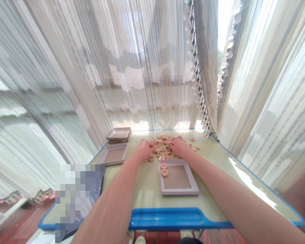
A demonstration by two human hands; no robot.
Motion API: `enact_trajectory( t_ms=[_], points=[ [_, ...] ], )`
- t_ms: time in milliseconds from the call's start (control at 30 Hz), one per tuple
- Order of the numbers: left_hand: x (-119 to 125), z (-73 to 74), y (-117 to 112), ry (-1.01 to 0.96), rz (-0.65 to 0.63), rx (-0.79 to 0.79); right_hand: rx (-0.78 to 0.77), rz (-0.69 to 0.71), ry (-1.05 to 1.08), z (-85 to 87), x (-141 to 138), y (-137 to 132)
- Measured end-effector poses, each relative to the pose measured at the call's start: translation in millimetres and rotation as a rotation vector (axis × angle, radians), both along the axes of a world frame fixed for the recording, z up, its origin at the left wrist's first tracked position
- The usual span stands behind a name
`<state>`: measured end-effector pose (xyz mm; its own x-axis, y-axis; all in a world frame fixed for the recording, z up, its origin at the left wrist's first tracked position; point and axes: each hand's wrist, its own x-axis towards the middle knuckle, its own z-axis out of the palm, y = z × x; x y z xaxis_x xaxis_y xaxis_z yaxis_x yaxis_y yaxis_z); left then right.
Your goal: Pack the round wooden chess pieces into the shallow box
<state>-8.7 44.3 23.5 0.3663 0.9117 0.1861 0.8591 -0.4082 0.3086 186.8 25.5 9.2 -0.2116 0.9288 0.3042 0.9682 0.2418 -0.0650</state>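
Note:
Several round wooden chess pieces (162, 144) lie in a loose heap on the pale green table (147, 189). My left hand (144, 149) rests palm down on the left side of the heap, fingers curled over pieces. My right hand (179, 147) lies on the right side of the heap, fingers bent onto the pieces. Just in front of the hands sits a shallow grey tray (179, 191) with two pieces (164, 169) in its far left corner.
An empty grey tray (114, 156) lies at the left, with stacked trays (119, 134) behind it. A blurred-out flat object (77, 200) covers the near left corner. The table has a blue rim (167, 218). Sheer curtains (117, 67) hang close behind and to the right.

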Motion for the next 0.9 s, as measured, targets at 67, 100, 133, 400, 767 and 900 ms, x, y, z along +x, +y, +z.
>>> enact_trajectory(
  t_ms=[67,100,133,400,767,900],
  points=[
    [-0.4,-1.8,2.0,-0.020,-0.018,-0.021,-0.006,-0.012,0.000,-0.6,0.5,1.9],
    [-0.3,-2.8,2.9,-0.034,-0.035,-0.036,-0.004,-0.017,0.000,-0.9,0.9,2.9],
    [0.1,-3.7,3.6,-0.048,-0.052,-0.048,0.001,-0.022,-0.001,-1.3,1.3,3.9],
    [7.3,-4.6,3.4,-0.017,-0.037,0.057,0.055,-0.046,0.035,1.0,3.7,-1.6],
    [5.9,-6.3,4.6,0.068,-0.075,0.051,-0.016,-0.353,0.125,13.1,18.4,-7.7],
    [10.1,-3.5,2.0,0.087,-0.075,0.095,-0.149,-0.388,0.185,11.3,37.3,-4.0]
  ],
)
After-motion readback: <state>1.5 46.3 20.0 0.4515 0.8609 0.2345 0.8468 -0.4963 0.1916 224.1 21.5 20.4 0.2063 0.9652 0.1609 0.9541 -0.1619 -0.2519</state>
